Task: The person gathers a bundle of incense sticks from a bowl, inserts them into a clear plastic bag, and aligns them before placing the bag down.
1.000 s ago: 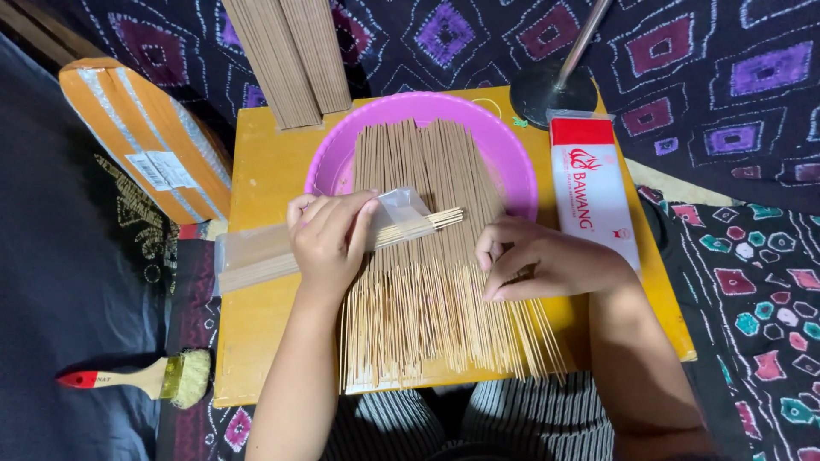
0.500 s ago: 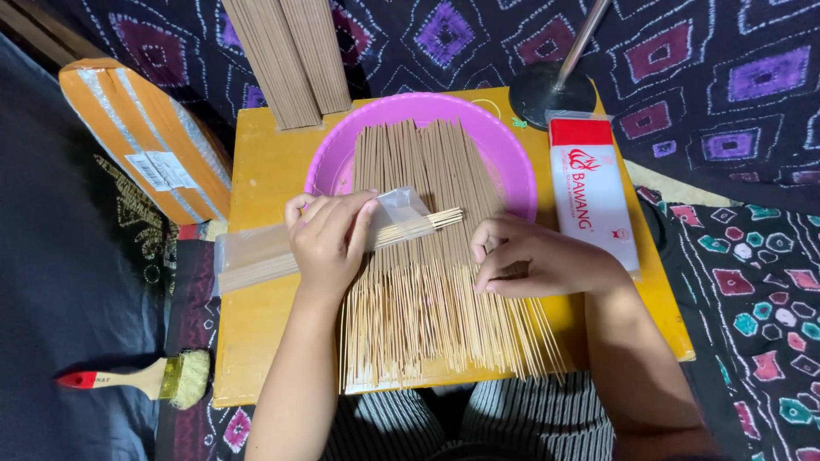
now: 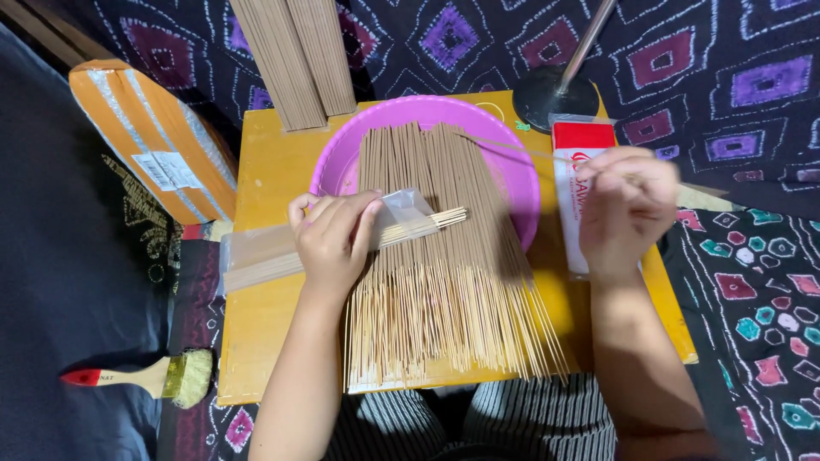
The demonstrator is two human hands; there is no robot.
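Note:
A wide fan of thin brown incense sticks [image 3: 440, 282] lies over a pink plastic basin [image 3: 342, 166] on a small yellow table [image 3: 265, 171]. My left hand [image 3: 333, 235] presses down on a clear plastic sleeve [image 3: 256, 252] partly filled with sticks, laid crosswise over the fan. My right hand [image 3: 628, 205] is raised over the table's right side, pinching a single thin stick [image 3: 504, 147] that points left across the basin.
A red-and-white flat packet [image 3: 574, 171] lies at the table's right edge. Two tall stick bundles [image 3: 295, 55] stand at the back. A black lamp base [image 3: 555, 94], an orange striped bundle [image 3: 154, 141] and a red-handled brush [image 3: 145, 376] surround the table.
My right hand has lifted off the fan of sticks and moved up and to the right, taking one stick with it. My left hand has stayed on the sleeve.

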